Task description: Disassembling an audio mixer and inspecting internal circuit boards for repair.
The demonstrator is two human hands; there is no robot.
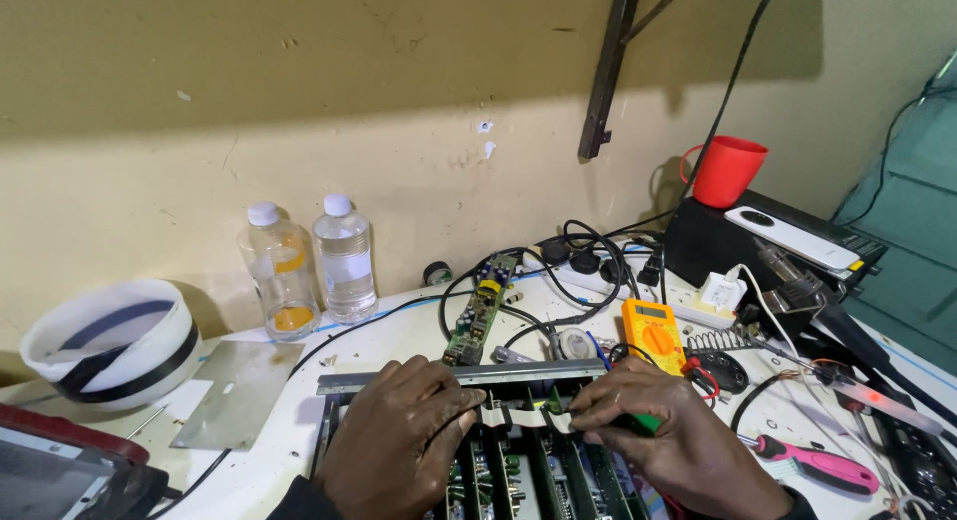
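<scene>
At the bench's near edge, the left hand (399, 435) and right hand (663, 435) pinch opposite ends of a flat grey ribbon cable (526, 417), holding it taut over an open metal chassis packed with green circuit boards (518, 470). Two clear plastic bottles (314, 266) stand by the wall at left; a loose green circuit board (480, 311), a yellow multimeter (653, 333) and tangled black leads (578, 271) crowd the space behind.

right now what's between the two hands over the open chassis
In the head view, a flat ribbon cable spans the gap, pinched by the left hand and the right hand, with the open chassis and its circuit boards beneath.
</scene>
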